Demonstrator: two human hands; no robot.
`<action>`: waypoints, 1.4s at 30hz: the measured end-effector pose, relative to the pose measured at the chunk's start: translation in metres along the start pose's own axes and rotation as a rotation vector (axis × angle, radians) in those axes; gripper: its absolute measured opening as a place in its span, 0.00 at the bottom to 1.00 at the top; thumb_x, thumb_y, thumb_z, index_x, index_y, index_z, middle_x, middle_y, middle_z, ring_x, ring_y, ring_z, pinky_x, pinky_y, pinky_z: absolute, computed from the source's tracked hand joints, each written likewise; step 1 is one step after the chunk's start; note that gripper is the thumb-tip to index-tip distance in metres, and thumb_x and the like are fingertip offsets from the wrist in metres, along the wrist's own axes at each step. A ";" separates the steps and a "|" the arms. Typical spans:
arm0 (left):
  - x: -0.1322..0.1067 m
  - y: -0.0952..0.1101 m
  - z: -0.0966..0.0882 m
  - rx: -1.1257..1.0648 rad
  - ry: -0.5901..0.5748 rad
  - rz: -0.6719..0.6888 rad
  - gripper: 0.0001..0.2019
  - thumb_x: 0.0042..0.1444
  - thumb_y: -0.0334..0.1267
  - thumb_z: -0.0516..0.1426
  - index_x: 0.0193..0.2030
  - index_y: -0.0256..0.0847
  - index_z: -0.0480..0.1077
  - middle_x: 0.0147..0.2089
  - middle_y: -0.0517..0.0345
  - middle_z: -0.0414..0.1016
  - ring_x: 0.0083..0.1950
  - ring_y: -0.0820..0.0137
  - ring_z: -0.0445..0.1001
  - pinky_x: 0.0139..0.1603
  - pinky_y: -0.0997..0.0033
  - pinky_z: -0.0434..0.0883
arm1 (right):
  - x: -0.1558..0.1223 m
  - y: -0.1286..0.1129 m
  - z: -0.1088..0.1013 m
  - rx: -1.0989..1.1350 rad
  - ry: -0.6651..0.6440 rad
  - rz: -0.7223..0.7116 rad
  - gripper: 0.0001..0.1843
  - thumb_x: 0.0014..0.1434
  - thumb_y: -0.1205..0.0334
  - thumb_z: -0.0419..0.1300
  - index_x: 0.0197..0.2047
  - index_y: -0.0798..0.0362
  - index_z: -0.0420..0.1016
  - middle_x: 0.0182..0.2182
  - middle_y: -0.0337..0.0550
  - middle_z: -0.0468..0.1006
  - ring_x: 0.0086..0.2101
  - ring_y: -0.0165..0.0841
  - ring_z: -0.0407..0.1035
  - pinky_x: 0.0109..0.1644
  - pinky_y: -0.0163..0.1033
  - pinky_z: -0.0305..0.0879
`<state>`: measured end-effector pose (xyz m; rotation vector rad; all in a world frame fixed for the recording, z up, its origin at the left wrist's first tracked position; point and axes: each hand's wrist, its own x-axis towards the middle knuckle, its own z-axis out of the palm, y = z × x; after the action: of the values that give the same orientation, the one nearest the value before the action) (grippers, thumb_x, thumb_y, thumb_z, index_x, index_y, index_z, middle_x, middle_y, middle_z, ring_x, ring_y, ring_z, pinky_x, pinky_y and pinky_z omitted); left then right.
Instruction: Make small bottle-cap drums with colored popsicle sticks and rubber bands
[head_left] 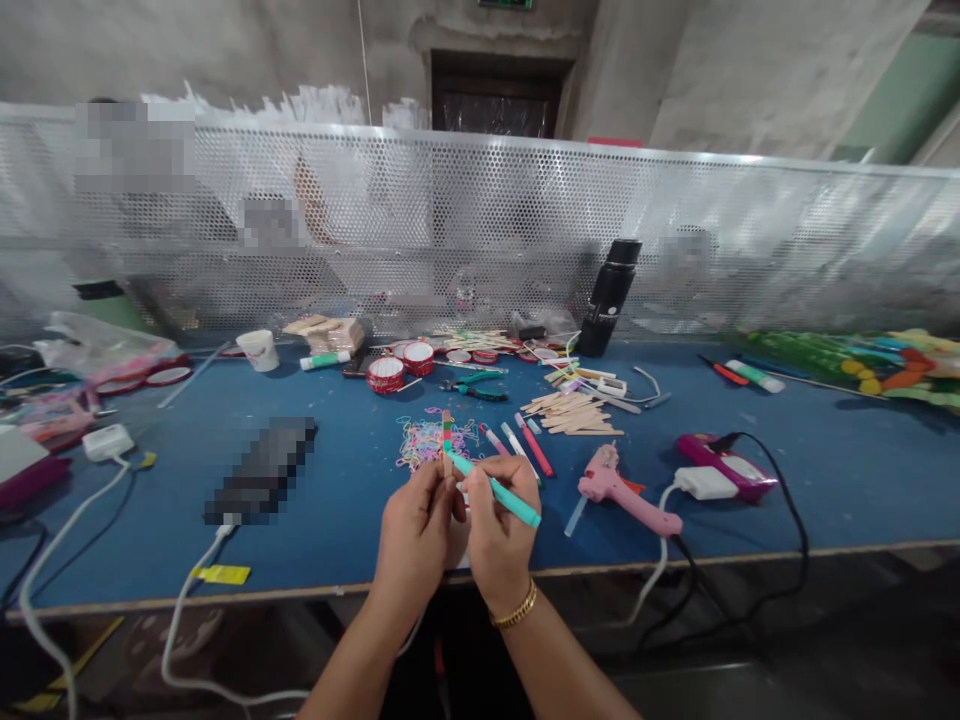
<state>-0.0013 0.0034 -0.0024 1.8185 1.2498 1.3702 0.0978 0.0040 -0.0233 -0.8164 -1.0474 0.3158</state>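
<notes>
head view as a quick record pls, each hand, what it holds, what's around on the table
left hand: pinches a stick
stick: upper part banded in colour, red and green among them
right hand: grips a turquoise marker, its tip at the stick
right wrist: gold bracelet
just beyond hands: pile of small coloured bands, pens
to the right: pink glue gun, loose sticks
to the left: phone, blurred out, cable plugged in
by the mesh: black flask
table: blue
</notes>
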 end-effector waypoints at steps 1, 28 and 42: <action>0.000 0.000 0.000 -0.004 -0.003 -0.001 0.13 0.66 0.42 0.53 0.30 0.42 0.67 0.26 0.64 0.70 0.28 0.71 0.67 0.30 0.73 0.60 | 0.000 0.000 0.000 -0.002 0.008 0.001 0.07 0.68 0.59 0.60 0.37 0.51 0.71 0.31 0.38 0.75 0.32 0.32 0.73 0.36 0.39 0.73; 0.000 0.002 -0.001 -0.039 -0.039 -0.019 0.11 0.67 0.42 0.52 0.36 0.42 0.71 0.28 0.62 0.73 0.30 0.69 0.70 0.34 0.72 0.64 | 0.003 -0.005 0.000 -0.018 0.039 -0.009 0.09 0.69 0.58 0.58 0.35 0.50 0.70 0.29 0.37 0.74 0.30 0.31 0.72 0.35 0.38 0.72; 0.000 0.000 -0.002 -0.059 -0.047 -0.031 0.11 0.67 0.43 0.52 0.40 0.41 0.73 0.28 0.63 0.73 0.30 0.70 0.70 0.33 0.72 0.64 | 0.002 -0.004 -0.001 -0.028 0.042 0.008 0.09 0.69 0.58 0.58 0.36 0.51 0.70 0.30 0.37 0.73 0.30 0.31 0.71 0.34 0.37 0.71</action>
<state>-0.0026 0.0033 -0.0015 1.7738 1.1956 1.3265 0.0987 0.0023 -0.0196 -0.8496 -1.0113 0.2904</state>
